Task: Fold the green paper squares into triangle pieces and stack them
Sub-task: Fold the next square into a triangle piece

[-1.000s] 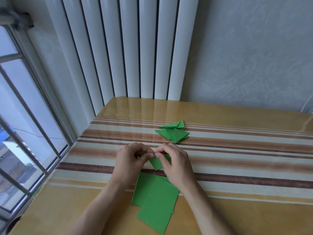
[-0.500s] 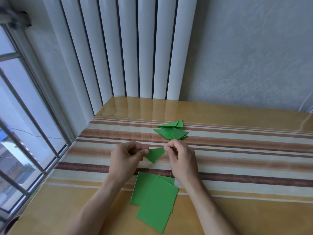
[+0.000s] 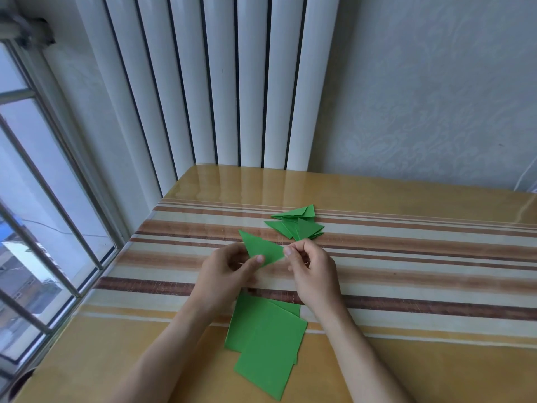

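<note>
Right now both hands hold one folded triangle [image 3: 261, 249] just above the table [image 3: 406, 286]. The left hand [image 3: 223, 274] pinches its lower edge under the thumb, and the right hand [image 3: 311, 269] pinches the right corner between thumb and forefinger. Its long point aims up and left, away from the stack [image 3: 299, 225], which lies just beyond the right hand, touching neither. I'd judge the right hand is better placed to carry it there. Unfolded squares [image 3: 267, 344] lie near the wrists.
</note>
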`<state>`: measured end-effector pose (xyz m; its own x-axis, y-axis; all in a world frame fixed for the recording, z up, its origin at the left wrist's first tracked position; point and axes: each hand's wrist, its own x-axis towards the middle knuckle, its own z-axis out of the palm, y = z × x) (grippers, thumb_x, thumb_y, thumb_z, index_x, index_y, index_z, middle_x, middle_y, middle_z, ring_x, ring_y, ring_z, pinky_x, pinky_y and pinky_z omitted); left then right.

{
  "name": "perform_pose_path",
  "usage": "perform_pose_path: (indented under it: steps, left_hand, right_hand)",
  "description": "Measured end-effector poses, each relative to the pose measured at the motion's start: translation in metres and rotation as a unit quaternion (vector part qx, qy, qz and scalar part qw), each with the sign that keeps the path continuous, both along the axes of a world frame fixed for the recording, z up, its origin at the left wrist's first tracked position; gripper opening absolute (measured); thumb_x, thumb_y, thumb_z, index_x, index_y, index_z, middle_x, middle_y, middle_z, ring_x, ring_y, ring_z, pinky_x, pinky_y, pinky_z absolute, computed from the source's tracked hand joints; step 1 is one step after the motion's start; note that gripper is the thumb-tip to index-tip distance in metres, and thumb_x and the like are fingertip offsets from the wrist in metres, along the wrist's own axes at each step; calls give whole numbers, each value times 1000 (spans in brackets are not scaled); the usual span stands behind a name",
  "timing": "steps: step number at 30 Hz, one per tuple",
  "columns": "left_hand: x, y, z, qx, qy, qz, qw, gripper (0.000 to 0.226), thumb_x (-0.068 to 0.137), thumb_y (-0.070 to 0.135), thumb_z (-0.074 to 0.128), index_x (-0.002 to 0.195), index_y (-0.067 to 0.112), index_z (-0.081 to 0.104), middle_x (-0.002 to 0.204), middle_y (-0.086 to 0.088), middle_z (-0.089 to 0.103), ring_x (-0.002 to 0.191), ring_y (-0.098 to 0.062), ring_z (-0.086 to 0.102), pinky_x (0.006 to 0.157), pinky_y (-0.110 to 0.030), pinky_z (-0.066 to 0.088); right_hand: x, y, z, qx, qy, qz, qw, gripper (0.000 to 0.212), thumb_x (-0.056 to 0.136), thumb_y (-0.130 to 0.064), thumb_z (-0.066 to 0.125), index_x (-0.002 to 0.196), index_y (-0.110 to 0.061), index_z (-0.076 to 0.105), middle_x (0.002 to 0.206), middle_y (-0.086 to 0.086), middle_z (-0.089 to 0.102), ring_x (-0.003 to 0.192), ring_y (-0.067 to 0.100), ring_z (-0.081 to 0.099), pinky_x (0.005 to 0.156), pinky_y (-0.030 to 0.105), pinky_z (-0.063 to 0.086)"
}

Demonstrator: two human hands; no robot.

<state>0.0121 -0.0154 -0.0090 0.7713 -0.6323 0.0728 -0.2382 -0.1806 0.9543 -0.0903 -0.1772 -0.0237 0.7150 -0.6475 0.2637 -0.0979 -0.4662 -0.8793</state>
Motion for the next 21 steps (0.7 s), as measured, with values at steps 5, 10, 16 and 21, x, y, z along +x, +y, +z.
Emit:
perform_pose_path:
  steps: [5, 10, 16, 21]
  left_hand:
    - [3, -1, 0, 28, -20, 32, 999, 25, 98, 21, 70, 76, 12, 75, 67, -1, 74, 56, -10, 62, 59, -24, 51]
    - [0, -1, 1, 35, -27, -17, 999, 28, 100, 27, 67, 78, 12, 72, 66, -5, 71, 55, -10, 59, 58, -23, 48]
    - [2, 1, 4, 45, -14, 5, 999, 27, 98, 22, 71, 73, 11, 71, 53, 5, 65, 46, -3, 52, 50, -15, 41]
    - [3, 4, 5, 48, 17, -19, 999, 31, 97, 34, 69, 75, 12, 70, 63, -4, 71, 53, -9, 58, 54, -19, 45]
  right_hand:
    - [0, 2, 1, 61, 6, 45, 997, 20, 102, -29, 64, 85, -21, 67, 69, -7, 62, 63, 9, 56, 61, 34, 48]
    - [-2, 11, 2, 10, 29, 100, 995, 36, 97, -48, 61, 89, -14, 70, 70, 2, 64, 63, 23, 57, 57, 43, 45]
    - [-2, 10, 3, -3, 42, 110, 993, 36, 99, -45, 62, 80, -14, 65, 73, 8, 67, 70, 32, 62, 62, 49, 51]
    - [-4, 8, 7, 2, 71, 136, 988, 37, 100, -49, 61, 89, -16, 72, 78, 5, 72, 75, 26, 69, 71, 51, 57]
